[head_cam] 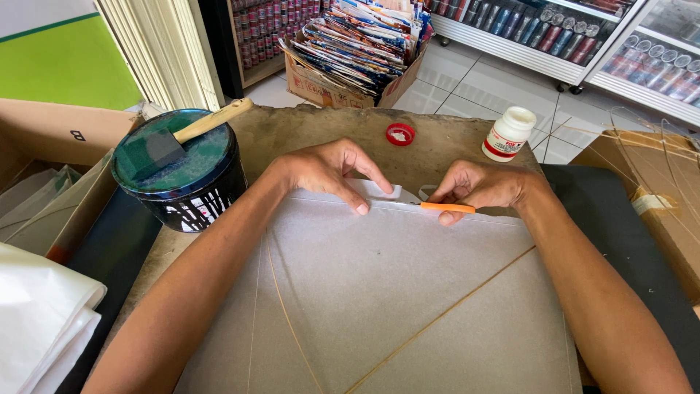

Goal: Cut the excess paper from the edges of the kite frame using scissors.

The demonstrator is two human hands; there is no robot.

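Observation:
A large sheet of pale grey paper (379,292) lies across a worn brown board (306,128), with thin bamboo sticks (437,321) crossing under it. My left hand (332,171) presses its fingertips on the paper's far edge, pinching a small folded flap. My right hand (477,186) grips an orange-handled cutter (446,207), its blade at the paper's edge beside my left fingertips.
A black tub (186,182) holding a green sponge brush with a wooden handle (211,120) stands at the left. A white glue bottle (508,134) and its red cap (400,134) sit at the board's far edge. Cardboard boxes flank both sides; white sheets (36,321) lie lower left.

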